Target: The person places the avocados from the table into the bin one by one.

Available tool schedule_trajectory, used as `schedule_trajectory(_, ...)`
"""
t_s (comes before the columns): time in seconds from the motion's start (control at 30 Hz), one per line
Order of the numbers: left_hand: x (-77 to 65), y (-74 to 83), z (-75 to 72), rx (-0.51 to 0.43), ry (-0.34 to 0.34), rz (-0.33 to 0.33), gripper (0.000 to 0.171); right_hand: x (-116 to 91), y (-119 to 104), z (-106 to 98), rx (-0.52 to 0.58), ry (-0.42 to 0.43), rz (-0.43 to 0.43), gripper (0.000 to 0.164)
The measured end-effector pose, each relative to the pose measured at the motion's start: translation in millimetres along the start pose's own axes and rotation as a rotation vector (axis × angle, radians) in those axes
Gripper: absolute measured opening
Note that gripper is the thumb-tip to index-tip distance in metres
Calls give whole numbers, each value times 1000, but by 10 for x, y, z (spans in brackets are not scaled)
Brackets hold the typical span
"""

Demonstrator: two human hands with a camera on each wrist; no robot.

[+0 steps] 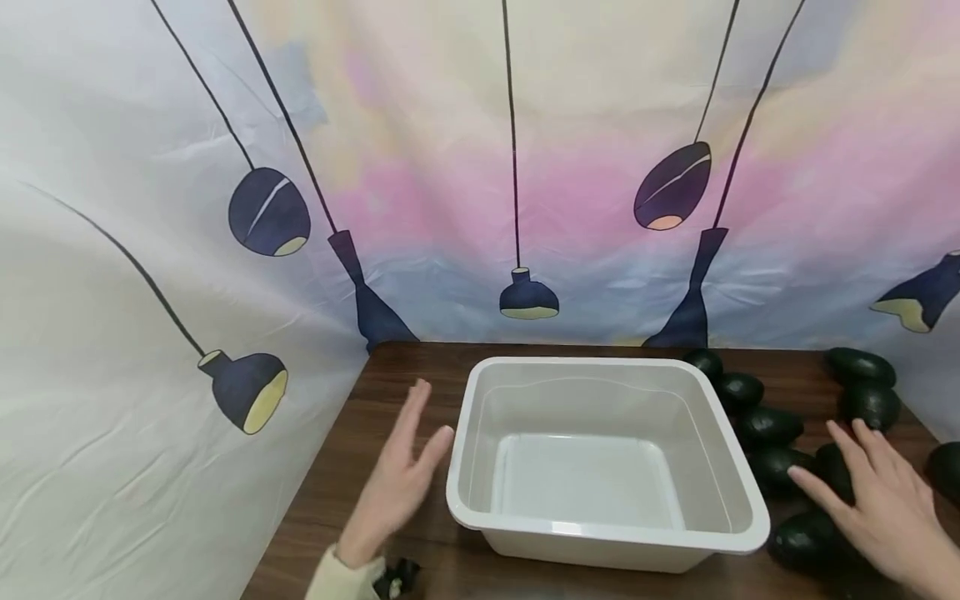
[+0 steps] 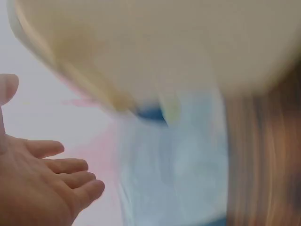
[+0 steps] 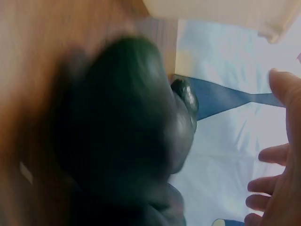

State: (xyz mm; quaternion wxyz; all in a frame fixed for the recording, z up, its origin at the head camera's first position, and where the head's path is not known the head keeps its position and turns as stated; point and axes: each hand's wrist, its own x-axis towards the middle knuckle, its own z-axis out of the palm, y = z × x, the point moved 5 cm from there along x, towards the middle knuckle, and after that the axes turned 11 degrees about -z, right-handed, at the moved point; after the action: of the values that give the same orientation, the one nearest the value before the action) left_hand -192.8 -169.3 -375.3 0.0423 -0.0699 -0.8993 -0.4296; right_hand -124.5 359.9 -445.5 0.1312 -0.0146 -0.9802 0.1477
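A white plastic tub point(image 1: 600, 533) stands on the dark wooden table, and its inside holds nothing. Just left of its rim is my left hand point(image 1: 397, 479), fingers straight and thumb spread, holding nothing. At the right, my right hand point(image 1: 888, 508) hovers over several dark green avocados point(image 1: 772, 425), its fingers extended and apart. Whether it touches any of them cannot be told. In the right wrist view an avocado point(image 3: 127, 108) looms large and blurred, with the right hand point(image 3: 282, 174) at the edge. The left wrist view shows the left palm point(image 2: 37, 183) beside the blurred tub point(image 2: 164, 42).
More avocados point(image 1: 858, 367) lie toward the table's back right corner, and one point(image 1: 947, 468) is at the right edge. A cloth backdrop point(image 1: 435, 167) printed with hanging lamps rises behind the wooden table point(image 1: 330, 467) and along its left side.
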Motion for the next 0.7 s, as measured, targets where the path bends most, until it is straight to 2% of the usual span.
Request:
schedule_trajectory(0.1, -176, 238, 145, -145, -1, 107, 68, -243, -46, 95, -12, 28, 61, 100)
schedule_trajectory(0.2, -250, 370, 274, -230, 17, 186, 66, -460, -59, 195, -11, 34, 149, 101)
schedule_trajectory(0.3, -280, 409, 354, -267, 48, 218, 61, -628, -60, 291, -1, 46, 232, 97)
schedule_trajectory(0.4, -299, 404, 403, -246, 75, 248, 56, -724, -56, 390, 10, 62, 283, 92)
schedule_trajectory(0.5, -317, 367, 430, -162, 86, 234, 54, -750, -59, 484, 23, 67, 276, 85)
schedule_trajectory(0.6, -334, 314, 434, -73, 63, 174, 60, -749, -74, 543, 27, 79, 235, 77)
schedule_trajectory(0.7, -354, 282, 412, -8, 31, 98, 74, -758, -91, 576, 25, 89, 217, 72)
